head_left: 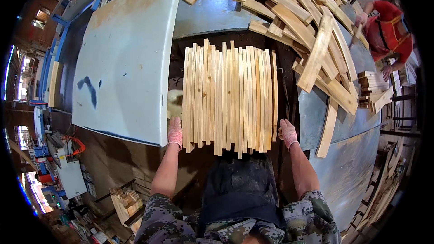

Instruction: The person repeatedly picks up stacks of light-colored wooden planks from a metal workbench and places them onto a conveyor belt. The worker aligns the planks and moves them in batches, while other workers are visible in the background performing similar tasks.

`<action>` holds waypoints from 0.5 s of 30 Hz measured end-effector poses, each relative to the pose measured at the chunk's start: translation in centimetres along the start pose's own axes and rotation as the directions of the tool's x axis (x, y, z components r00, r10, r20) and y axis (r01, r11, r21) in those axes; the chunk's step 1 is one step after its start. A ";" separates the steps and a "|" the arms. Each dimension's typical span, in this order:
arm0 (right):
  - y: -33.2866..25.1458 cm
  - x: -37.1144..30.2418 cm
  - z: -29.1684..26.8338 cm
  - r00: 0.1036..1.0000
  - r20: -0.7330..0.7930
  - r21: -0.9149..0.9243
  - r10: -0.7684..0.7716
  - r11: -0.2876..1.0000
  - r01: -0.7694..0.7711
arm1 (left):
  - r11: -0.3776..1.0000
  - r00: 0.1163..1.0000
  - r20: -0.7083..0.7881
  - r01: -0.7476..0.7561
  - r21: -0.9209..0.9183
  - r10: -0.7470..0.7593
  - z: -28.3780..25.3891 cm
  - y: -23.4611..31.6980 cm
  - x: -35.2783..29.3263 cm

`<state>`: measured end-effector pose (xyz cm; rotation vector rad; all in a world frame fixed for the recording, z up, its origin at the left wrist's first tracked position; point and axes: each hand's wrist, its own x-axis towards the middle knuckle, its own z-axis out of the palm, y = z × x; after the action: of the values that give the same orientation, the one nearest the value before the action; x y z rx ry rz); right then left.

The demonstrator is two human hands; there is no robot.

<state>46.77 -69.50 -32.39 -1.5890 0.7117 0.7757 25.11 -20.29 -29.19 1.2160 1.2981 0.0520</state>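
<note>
A bundle of long, pale wooden strips (221,95) sits at the centre of the dial, the strips side by side with their length running from 12 to 6 o'clock and their ends uneven. The left hand (175,134), in a pinkish-white glove, is at 8 o'clock, fingers extended along the bundle's side; whether it presses on the wood cannot be told. The right hand (288,134), gloved alike, is at 4 o'clock, fingers loosely curled around nothing, just beside the outermost strip. Below the bundle, at 6 o'clock, a dark cloth apron (239,187) covers the wearer's front, between camouflage-patterned sleeves (160,214).

At 10 o'clock stands a large whitish panel (126,63) with a brownish stain along its upper part and dark blue marks lower down. A heaped pile of gently curved, pale wooden boards (315,58) spreads from 12 to 3 o'clock over a grey-blue metal counter (348,167), whose bare part shows at 4 o'clock. Farther out at 2 o'clock, a co-worker in a red top (384,31) bends over, one hand near a small stack of short wooden pieces (370,83) at 3 o'clock. Far out at 8 o'clock hangs a coiled orange-red hose (78,147); between 7 and 8, a low stack of cut wood (124,203).
</note>
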 end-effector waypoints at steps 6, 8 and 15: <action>-0.4 2.2 2.5 0.996 -0.004 -0.256 -0.092 0.963 0.088 | 1.000 0.993 0.114 -0.028 -0.005 0.028 -0.6 -3.5 5.7; 0.6 3.0 1.1 0.994 -0.039 -0.235 -0.101 0.968 0.089 | 0.998 0.977 0.206 -0.055 0.033 0.047 1.3 -0.4 3.7; 0.0 4.9 1.8 0.995 -0.100 -0.246 0.028 0.968 -0.052 | 0.982 0.926 0.376 0.096 -0.160 -0.030 2.5 1.1 6.7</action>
<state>49.47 -67.89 -36.52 -1.8536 0.7399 0.8481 29.99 -17.18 -33.59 0.9752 0.9754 -0.1059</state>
